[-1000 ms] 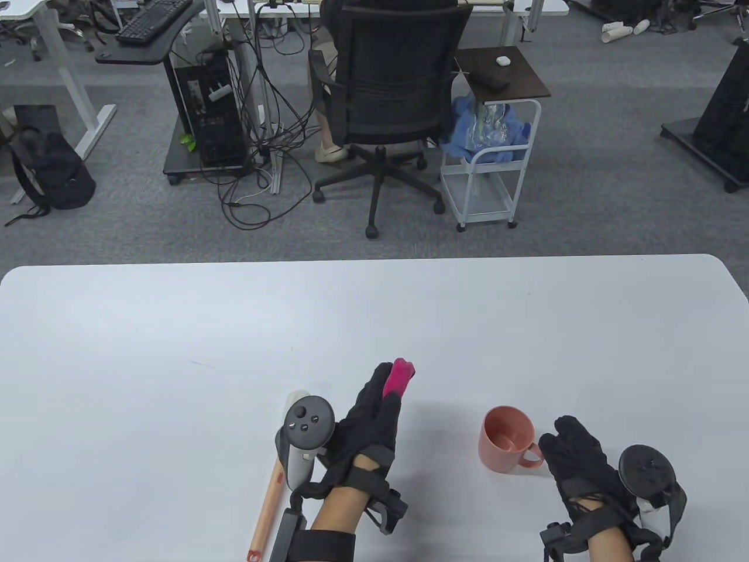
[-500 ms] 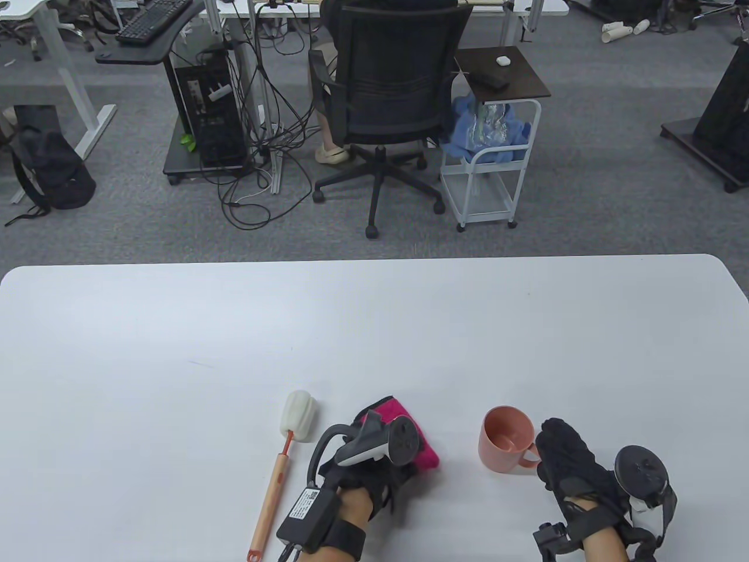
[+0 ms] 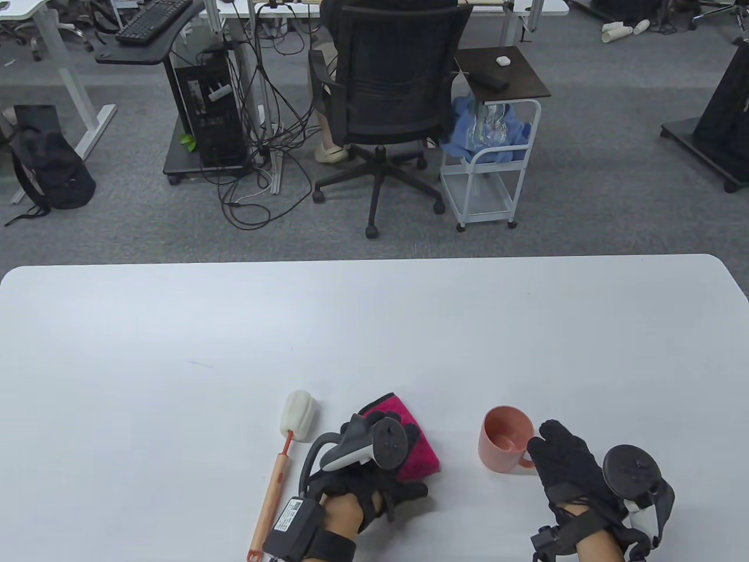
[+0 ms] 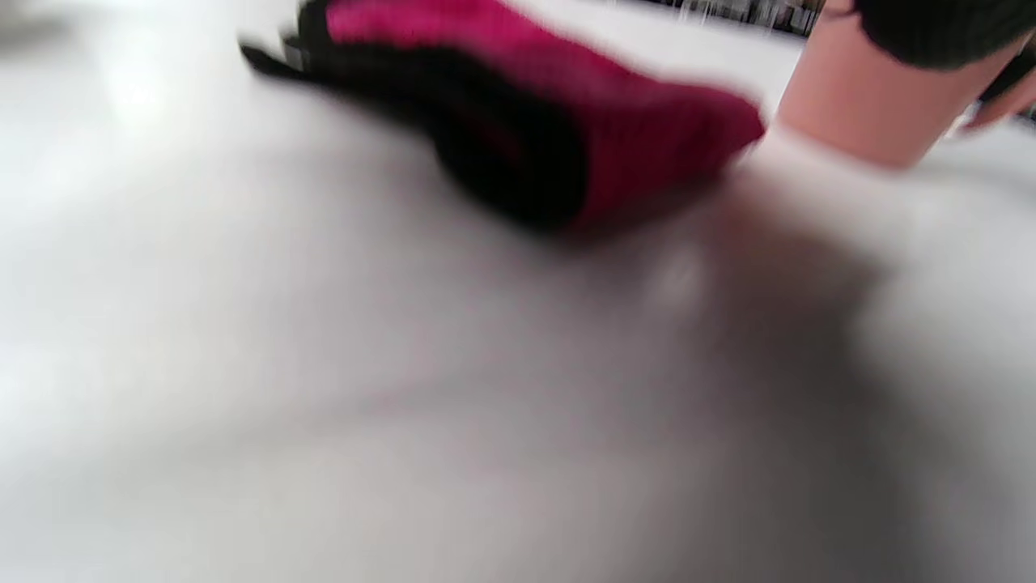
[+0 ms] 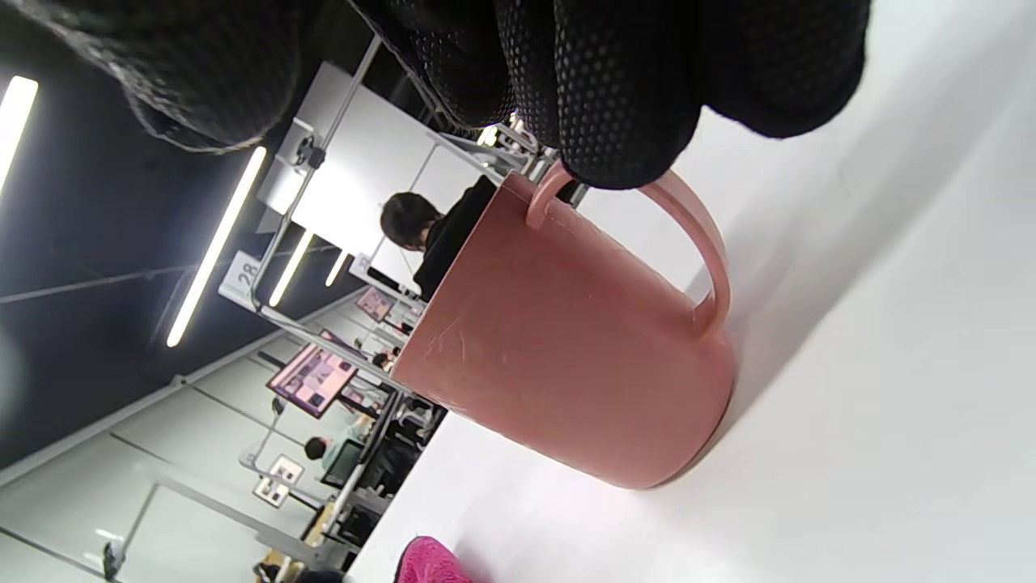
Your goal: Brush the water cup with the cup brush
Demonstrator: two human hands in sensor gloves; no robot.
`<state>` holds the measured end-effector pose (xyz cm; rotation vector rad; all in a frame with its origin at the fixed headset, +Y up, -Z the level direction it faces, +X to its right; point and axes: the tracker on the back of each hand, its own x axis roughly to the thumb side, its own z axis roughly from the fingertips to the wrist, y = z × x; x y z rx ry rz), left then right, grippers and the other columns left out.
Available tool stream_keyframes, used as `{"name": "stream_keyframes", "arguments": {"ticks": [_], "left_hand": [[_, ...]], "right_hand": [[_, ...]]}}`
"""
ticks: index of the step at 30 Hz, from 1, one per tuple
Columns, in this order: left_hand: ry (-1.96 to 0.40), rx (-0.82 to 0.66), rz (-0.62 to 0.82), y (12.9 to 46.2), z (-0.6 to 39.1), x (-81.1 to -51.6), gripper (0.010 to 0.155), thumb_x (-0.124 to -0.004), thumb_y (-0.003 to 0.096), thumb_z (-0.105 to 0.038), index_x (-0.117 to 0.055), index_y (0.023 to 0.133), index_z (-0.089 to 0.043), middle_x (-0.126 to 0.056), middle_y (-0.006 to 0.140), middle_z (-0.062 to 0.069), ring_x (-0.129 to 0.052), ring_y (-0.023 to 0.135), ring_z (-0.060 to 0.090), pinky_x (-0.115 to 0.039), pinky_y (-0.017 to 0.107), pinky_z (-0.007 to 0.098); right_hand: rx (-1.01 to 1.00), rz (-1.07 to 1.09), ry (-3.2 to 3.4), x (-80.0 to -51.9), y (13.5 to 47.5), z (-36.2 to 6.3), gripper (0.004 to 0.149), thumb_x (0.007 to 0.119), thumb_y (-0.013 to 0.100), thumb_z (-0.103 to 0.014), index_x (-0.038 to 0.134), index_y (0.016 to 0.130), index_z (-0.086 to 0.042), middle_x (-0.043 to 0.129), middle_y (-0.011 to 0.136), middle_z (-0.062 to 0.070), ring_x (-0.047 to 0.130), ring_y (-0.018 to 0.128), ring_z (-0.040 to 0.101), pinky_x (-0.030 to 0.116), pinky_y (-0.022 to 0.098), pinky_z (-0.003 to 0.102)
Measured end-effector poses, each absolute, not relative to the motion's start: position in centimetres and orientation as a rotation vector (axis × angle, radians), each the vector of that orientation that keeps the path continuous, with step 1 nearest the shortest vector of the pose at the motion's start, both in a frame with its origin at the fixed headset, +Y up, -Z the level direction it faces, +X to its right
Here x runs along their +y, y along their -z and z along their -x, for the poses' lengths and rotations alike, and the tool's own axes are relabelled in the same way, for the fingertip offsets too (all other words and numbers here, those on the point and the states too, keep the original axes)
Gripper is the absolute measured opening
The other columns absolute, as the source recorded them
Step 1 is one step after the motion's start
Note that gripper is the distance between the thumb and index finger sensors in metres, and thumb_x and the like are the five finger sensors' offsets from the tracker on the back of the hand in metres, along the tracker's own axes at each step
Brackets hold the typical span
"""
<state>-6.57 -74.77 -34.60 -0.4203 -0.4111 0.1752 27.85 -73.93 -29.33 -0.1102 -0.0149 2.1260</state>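
Observation:
A salmon-pink cup (image 3: 504,440) stands upright on the white table (image 3: 374,328), its handle to the right. The cup brush (image 3: 281,462), with a white sponge head and an orange handle, lies on the table left of my left hand. My left hand (image 3: 409,459) rests with spread fingers on a folded pink cloth (image 3: 395,410) between brush and cup. My right hand (image 3: 541,448) is at the cup's handle. In the right wrist view a fingertip (image 5: 623,113) touches the top of the handle of the cup (image 5: 566,348), and the thumb is apart.
The left wrist view is blurred and shows the pink cloth (image 4: 647,121) with a black finger (image 4: 502,146) against it and the cup (image 4: 858,105) behind. Beyond the table's far edge stand an office chair (image 3: 389,88) and a small white cart (image 3: 491,134).
My left hand brought the pink cloth down from the air and laid it on the table, uncovering the brush. My right hand crept slightly left onto the cup handle.

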Motion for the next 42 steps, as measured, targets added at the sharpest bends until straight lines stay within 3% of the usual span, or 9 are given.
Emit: {"name": "stream_keyframes", "arguments": {"ticks": [3, 11, 17, 23, 28, 42], "left_hand": [[-0.239, -0.303, 0.202, 32.5, 9.3, -71.6, 0.084, -0.057, 0.0430, -0.070, -0.017, 0.108, -0.036, -0.007, 0.113, 0.000, -0.004, 0.110, 0.033, -0.021, 0.075, 0.067], [-0.331, -0.179, 0.023, 27.2, 15.7, -69.4, 0.078, -0.058, 0.0457, -0.066, -0.026, 0.110, -0.035, -0.010, 0.114, 0.000, -0.006, 0.110, 0.034, -0.020, 0.074, 0.068], [-0.382, -0.133, 0.013, 25.2, 18.5, -70.7, 0.077, -0.059, 0.0463, -0.065, -0.030, 0.110, -0.034, -0.013, 0.115, 0.001, -0.006, 0.110, 0.035, -0.016, 0.071, 0.070], [-0.307, -0.132, -0.002, 24.8, 18.5, -70.9, 0.076, -0.059, 0.0467, -0.064, -0.029, 0.109, -0.034, -0.012, 0.114, 0.001, -0.006, 0.109, 0.035, -0.013, 0.069, 0.070], [-0.336, -0.134, 0.042, 24.9, 18.6, -71.5, 0.075, -0.058, 0.0468, -0.063, -0.029, 0.109, -0.034, -0.013, 0.114, 0.001, -0.007, 0.109, 0.035, -0.014, 0.069, 0.070], [-0.432, -0.113, 0.116, 25.5, 19.1, -72.5, 0.076, -0.059, 0.0457, -0.063, -0.030, 0.109, -0.034, -0.017, 0.114, 0.002, -0.013, 0.110, 0.037, -0.016, 0.070, 0.070]], "right_hand": [[-0.077, 0.045, -2.224, -72.5, 28.7, -26.7, 0.067, 0.067, 0.053, -0.055, 0.048, 0.106, -0.019, 0.053, 0.095, 0.024, 0.076, 0.066, 0.036, 0.064, 0.053, 0.049], [-0.141, -0.115, -2.519, -70.5, 27.4, -22.3, 0.066, 0.067, 0.053, -0.054, 0.049, 0.106, -0.020, 0.052, 0.096, 0.023, 0.074, 0.068, 0.037, 0.062, 0.055, 0.050], [-0.049, -0.163, -2.578, -70.9, 27.4, -21.1, 0.068, 0.068, 0.052, -0.054, 0.046, 0.107, -0.021, 0.041, 0.107, 0.022, 0.059, 0.089, 0.046, 0.050, 0.067, 0.059], [0.091, -0.265, -2.657, -71.5, 27.3, -19.6, 0.071, 0.069, 0.051, -0.054, 0.041, 0.109, -0.024, 0.021, 0.115, 0.019, 0.028, 0.109, 0.045, 0.033, 0.076, 0.061], [0.164, -0.328, -2.720, -71.9, 27.0, -18.3, 0.077, 0.068, 0.051, -0.055, 0.028, 0.110, -0.028, 0.006, 0.115, 0.014, 0.010, 0.110, 0.040, 0.018, 0.077, 0.061], [0.227, -0.315, -2.765, -72.4, 27.2, -18.1, 0.077, 0.067, 0.051, -0.055, 0.027, 0.110, -0.030, 0.005, 0.115, 0.013, 0.006, 0.110, 0.040, 0.016, 0.077, 0.062]]}}
